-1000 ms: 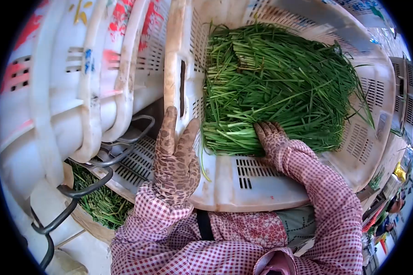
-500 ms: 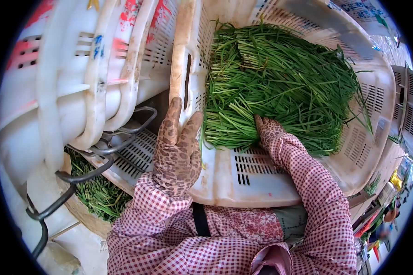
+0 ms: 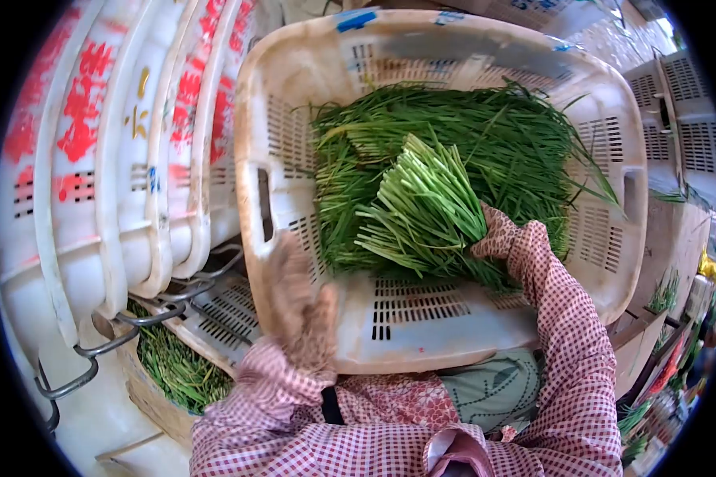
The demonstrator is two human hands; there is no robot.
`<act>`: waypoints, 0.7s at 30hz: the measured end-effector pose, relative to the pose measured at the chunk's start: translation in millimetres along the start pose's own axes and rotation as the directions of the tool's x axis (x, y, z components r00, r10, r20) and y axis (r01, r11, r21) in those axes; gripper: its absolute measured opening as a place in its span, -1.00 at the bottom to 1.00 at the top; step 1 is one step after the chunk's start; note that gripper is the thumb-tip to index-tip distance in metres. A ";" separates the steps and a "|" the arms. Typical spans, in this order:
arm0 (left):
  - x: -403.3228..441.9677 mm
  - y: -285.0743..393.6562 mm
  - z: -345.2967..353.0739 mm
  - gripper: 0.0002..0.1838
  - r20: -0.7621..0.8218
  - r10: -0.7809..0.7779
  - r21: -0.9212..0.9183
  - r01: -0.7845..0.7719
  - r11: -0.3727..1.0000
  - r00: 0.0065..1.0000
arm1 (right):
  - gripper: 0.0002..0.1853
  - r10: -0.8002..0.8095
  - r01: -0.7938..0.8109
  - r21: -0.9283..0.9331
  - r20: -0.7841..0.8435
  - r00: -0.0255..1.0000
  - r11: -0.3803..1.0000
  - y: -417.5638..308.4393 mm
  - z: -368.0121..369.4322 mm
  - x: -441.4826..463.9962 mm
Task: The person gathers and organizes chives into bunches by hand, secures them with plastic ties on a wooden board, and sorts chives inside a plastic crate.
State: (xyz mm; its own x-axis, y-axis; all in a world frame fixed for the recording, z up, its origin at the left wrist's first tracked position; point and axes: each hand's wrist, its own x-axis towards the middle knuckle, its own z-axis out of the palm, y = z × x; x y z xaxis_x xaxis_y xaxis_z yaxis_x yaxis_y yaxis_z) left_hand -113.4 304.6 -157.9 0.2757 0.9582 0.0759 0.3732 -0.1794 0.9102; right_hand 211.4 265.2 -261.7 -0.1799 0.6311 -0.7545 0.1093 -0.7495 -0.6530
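A large white plastic basket (image 3: pixel 441 364) in front of me holds a thick layer of garlic chives (image 3: pixel 485 123), long flat green leaves. My right hand (image 3: pixel 501 232), in a brown patterned glove, is closed around a bunch of garlic chives (image 3: pixel 422 208). Their pale cut ends fan out toward the upper left, above the rest of the layer. The fingertips of this hand are partly hidden by the leaves. My left hand (image 3: pixel 301 306), gloved alike and smeared by motion, is at the basket's near left corner with thumb and fingers apart, holding nothing.
Nested white crates (image 3: pixel 123 159) with red markings stand on the left. A metal chain (image 3: pixel 147 314) hangs below them. At the lower left, another container holds green stalks (image 3: pixel 175 362). More slatted crates (image 3: pixel 680 119) stand at the right, beside a cardboard box (image 3: pixel 676 246).
My right hand has lifted a bunch of garlic chives off the layer. My left hand has come away from the basket's left rim. The basket now sits more level and further left in view.
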 end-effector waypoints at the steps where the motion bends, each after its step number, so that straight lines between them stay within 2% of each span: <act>1: 2.7 3.7 23.3 -0.46 0.029 -0.204 -0.173 0.206 0.963 0.979 | 0.02 -0.017 0.017 0.012 -0.023 1.000 1.000 -1.0 -5.1 -2.0; 2: 6.5 5.3 43.6 -0.47 0.092 -0.348 -0.173 0.359 0.917 0.933 | 0.02 -0.032 0.033 0.024 -0.043 0.999 0.999 -0.9 -8.3 -2.2; 3: 10.2 7.0 63.9 -0.48 0.152 -0.483 -0.157 0.503 0.850 0.863 | 0.06 -0.001 -0.013 -0.111 -0.127 0.992 0.994 14.5 -16.0 6.5; 4: 17.0 5.0 79.5 -0.47 0.147 -0.533 -0.251 0.553 0.794 0.833 | 0.05 -0.021 0.008 -0.088 -0.151 0.988 0.996 12.2 -18.5 4.5; 5: 24.0 2.9 95.1 -0.45 0.142 -0.582 -0.344 0.592 0.729 0.800 | 0.04 -0.036 0.026 -0.063 -0.174 0.984 0.998 10.9 -19.0 2.2; 6: 40.8 6.0 109.2 -0.42 0.153 -0.650 -0.610 0.589 0.530 0.744 | 0.04 -0.048 0.042 -0.036 -0.196 0.979 0.998 8.6 -18.3 0.1; 7: 51.4 -3.4 120.8 -0.37 0.171 -0.639 -0.679 0.559 0.475 0.750 | 0.02 -0.053 0.059 0.029 -0.174 0.983 0.998 1.7 -16.9 -4.2; 8: 62.2 -10.9 128.5 -0.35 0.205 -0.537 -0.706 0.503 0.498 0.818 | 0.02 -0.128 0.128 -0.016 -0.213 0.969 0.992 4.2 -10.9 -0.7; 10: 80.9 -42.0 137.9 -0.34 0.397 -0.652 -0.715 0.663 0.222 0.646 | 0.03 -0.278 0.257 -0.112 -0.276 0.920 0.960 16.8 7.5 14.0; 11: 88.0 -57.6 142.4 -0.36 0.419 -0.766 -0.749 0.663 0.013 0.488 | 0.01 -0.301 0.231 -0.274 -0.252 0.920 0.934 26.0 18.1 28.8; 12: 89.7 -78.0 145.4 -0.37 0.454 -0.836 -0.767 0.613 -0.191 0.308 | 0.08 -0.021 -0.119 -0.476 -0.278 0.960 0.871 -2.9 25.5 26.5; 14: 87.2 -95.4 148.2 -0.25 0.501 -0.774 -0.768 0.612 -0.191 0.387 | 0.16 0.121 -0.321 -0.713 -0.318 0.940 0.623 -42.0 42.0 15.8; 15: 83.3 -105.7 148.2 -0.23 0.494 -0.758 -0.813 0.536 -0.230 0.425 | 0.18 0.113 -0.291 -0.725 -0.285 0.952 0.624 -42.9 38.3 13.9; 17: 75.8 -124.5 146.2 -0.21 0.498 -0.767 -0.820 0.507 -0.265 0.405 | 0.21 0.094 -0.227 -0.746 -0.216 0.972 0.626 -43.9 26.7 11.4; 19: 88.9 -92.9 132.8 -0.24 0.527 -0.797 -0.751 0.601 -0.273 0.296 | 0.13 0.094 -0.250 -0.741 -0.247 0.965 0.623 -68.0 20.4 -3.8; 20: 86.0 -109.3 137.4 -0.24 0.549 -0.770 -0.761 0.576 -0.299 0.325 | 0.09 0.097 -0.264 -0.738 -0.262 0.960 0.620 -74.5 16.7 -9.0; 21: 86.4 -117.0 139.0 -0.24 0.570 -0.742 -0.768 0.551 -0.327 0.354 | -0.14 -0.065 -0.165 -0.733 -0.274 0.960 0.660 -68.3 9.1 -6.8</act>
State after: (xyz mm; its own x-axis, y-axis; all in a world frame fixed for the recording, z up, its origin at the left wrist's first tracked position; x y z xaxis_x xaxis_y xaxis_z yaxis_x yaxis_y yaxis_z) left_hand -10.1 377.4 -314.4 0.3256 0.3453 -0.8802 -0.6499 0.7579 0.0570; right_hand 196.3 310.2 -211.4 0.0878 0.7089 -0.6999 0.8184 -0.4519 -0.3550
